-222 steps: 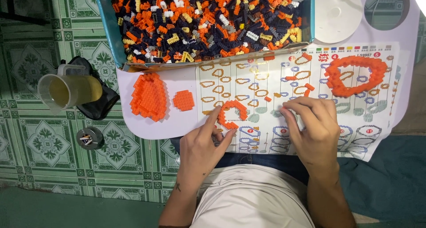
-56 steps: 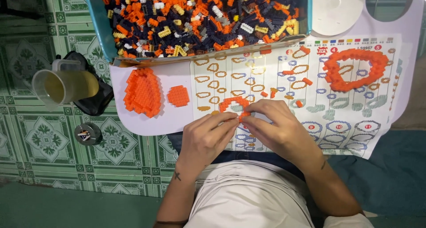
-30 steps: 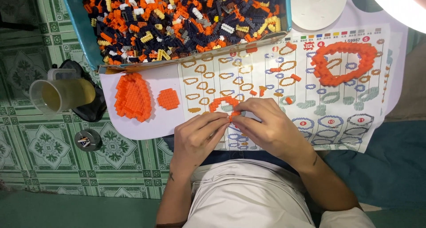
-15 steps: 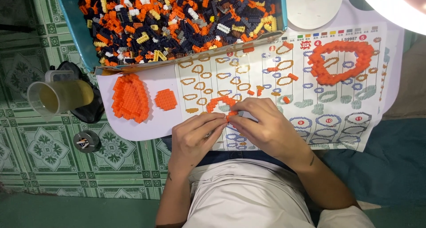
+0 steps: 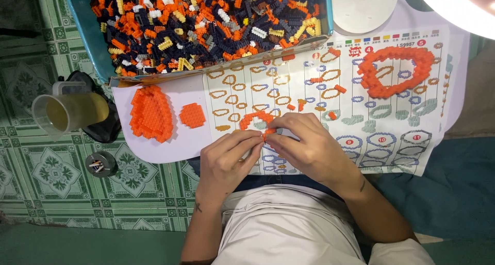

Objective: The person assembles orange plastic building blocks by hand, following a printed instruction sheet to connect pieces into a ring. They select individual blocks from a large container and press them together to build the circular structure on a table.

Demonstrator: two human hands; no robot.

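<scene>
Pinching a small orange brick (image 5: 268,132) between left hand (image 5: 227,159) and right hand (image 5: 304,146), at six o'clock of the orange arc (image 5: 256,118). Best seated square, pressed straight down, arc steadied against the sheet (image 5: 392,120).

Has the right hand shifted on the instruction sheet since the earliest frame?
Yes. The right hand has moved left across the instruction sheet, from beside the arc to meet the left hand at the small orange brick arc.
</scene>
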